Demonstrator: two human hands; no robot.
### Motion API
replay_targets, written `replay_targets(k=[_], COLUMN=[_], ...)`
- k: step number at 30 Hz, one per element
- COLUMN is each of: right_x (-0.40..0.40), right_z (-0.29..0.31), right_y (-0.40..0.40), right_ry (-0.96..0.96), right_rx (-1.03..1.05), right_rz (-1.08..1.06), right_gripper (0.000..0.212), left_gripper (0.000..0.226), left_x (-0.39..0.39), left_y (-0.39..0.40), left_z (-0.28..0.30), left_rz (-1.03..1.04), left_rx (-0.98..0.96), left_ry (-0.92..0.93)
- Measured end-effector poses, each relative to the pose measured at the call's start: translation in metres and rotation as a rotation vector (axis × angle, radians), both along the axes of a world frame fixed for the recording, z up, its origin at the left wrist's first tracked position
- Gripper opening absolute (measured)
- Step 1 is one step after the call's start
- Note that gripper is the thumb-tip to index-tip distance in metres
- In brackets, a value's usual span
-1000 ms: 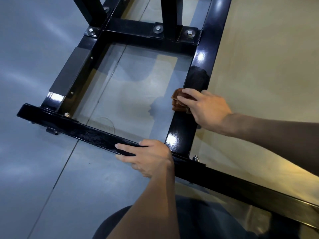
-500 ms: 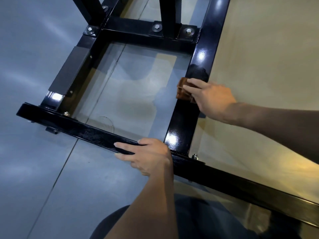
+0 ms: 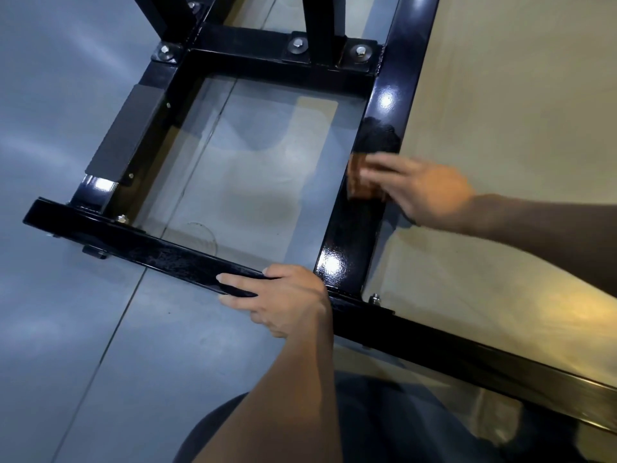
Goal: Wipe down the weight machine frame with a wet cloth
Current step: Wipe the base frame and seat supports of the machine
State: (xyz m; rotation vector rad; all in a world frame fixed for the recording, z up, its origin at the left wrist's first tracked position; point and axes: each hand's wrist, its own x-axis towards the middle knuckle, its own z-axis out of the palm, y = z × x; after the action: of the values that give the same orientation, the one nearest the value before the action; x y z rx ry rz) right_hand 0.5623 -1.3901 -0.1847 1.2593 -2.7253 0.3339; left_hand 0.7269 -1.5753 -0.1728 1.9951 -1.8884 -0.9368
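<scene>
Two hands work on the black weight machine frame (image 3: 187, 262), which lies low on the floor and fills the upper and middle picture. Risks first: the brown cloth (image 3: 364, 183) is small and bunched under the fingertips, so it could slide out from beneath them or drop off the inner edge of the right-hand rail (image 3: 377, 135) if pressure eases during a stroke; judged likely cause is a wet cloth on glossy paint. A bolt (image 3: 374, 299) stands just beside the rail's lower joint, at centre right, and the cloth could snag on it. Wet streaks show on the rail above the cloth, so uneven passes could leave marks. Pose: the right hand (image 3: 424, 192) reaches in from the right edge, forearm roughly level, palm down, fingers extended and pressed close together on the cloth, holding it flat against the rail; the hand is motion-blurred, so the thumb's place cannot be told. The left hand (image 3: 283, 299), lower centre, rests on the near crossbar with fingers straight and slightly spread along its top face, thumb tip on the bar's far edge, apparently bracing the body.
</scene>
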Motion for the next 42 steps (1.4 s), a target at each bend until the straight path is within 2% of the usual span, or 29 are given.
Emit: replay_targets(k=[3, 5, 7, 10, 12, 14, 19, 24, 26, 31, 34, 36, 39, 42], right_x=[-0.024, -0.005, 0.040, 0.101, 0.107, 0.086, -0.016, -0.059, -0.036, 0.072, 0.086, 0.058, -0.002, -0.057], right_z=[0.006, 0.011, 0.009, 0.005, 0.000, -0.005, -0.003, 0.017, 0.021, 0.007, 0.003, 0.000, 0.004, 0.016], right_y=[-0.017, -0.032, -0.040, -0.030, -0.017, -0.007, -0.001, -0.033, -0.041, -0.023, -0.009, -0.004, -0.007, -0.020], right_ry=[-0.098, -0.141, -0.139, -0.109, -0.067, -0.044, -0.097, -0.179, -0.149, -0.134, -0.102, -0.064, -0.036, -0.091], right_rx=[0.032, 0.007, -0.056, -0.073, -0.013, 0.018, -0.073, -0.025, -0.010, -0.048, 0.023, -0.002, -0.046, 0.000], right_rz=[-0.310, -0.386, -0.275, 0.042, 0.229, 0.256, -0.220, -0.430, -0.360, 0.145, 0.353, 0.287, -0.047, -0.321], right_gripper=[0.049, 0.051, 0.048, 0.043, 0.043, 0.044, 0.045, 0.043, 0.043, 0.045, 0.045, 0.044, 0.043, 0.044], left_gripper=[0.069, 0.069, 0.069, 0.069, 0.069, 0.069, 0.069, 0.069, 0.069, 0.068, 0.068, 0.068, 0.069, 0.069], left_x=[0.001, 0.001, 0.000, -0.001, -0.001, -0.001, 0.000, 0.000, 0.001, -0.002, -0.002, -0.002, -0.001, 0.001], left_y=[0.000, 0.001, 0.001, 0.000, 0.001, 0.002, 0.002, 0.002, 0.001, 0.002, 0.001, 0.002, 0.002, 0.000], left_z=[0.000, -0.001, 0.000, -0.001, 0.000, 0.000, -0.003, -0.003, -0.003, -0.004, -0.004, -0.005, -0.005, -0.005], left_rz=[-0.024, -0.014, -0.011, -0.008, -0.004, -0.002, -0.017, -0.019, -0.023, -0.011, -0.002, -0.009, -0.025, -0.028], left_rx=[-0.006, -0.011, -0.021, -0.017, -0.017, -0.020, -0.018, -0.026, -0.024, -0.044, -0.049, -0.058, -0.038, -0.022], left_ry=[-0.002, 0.002, -0.011, -0.017, -0.018, -0.018, -0.013, 0.013, 0.005, -0.029, -0.036, -0.038, -0.015, 0.003])
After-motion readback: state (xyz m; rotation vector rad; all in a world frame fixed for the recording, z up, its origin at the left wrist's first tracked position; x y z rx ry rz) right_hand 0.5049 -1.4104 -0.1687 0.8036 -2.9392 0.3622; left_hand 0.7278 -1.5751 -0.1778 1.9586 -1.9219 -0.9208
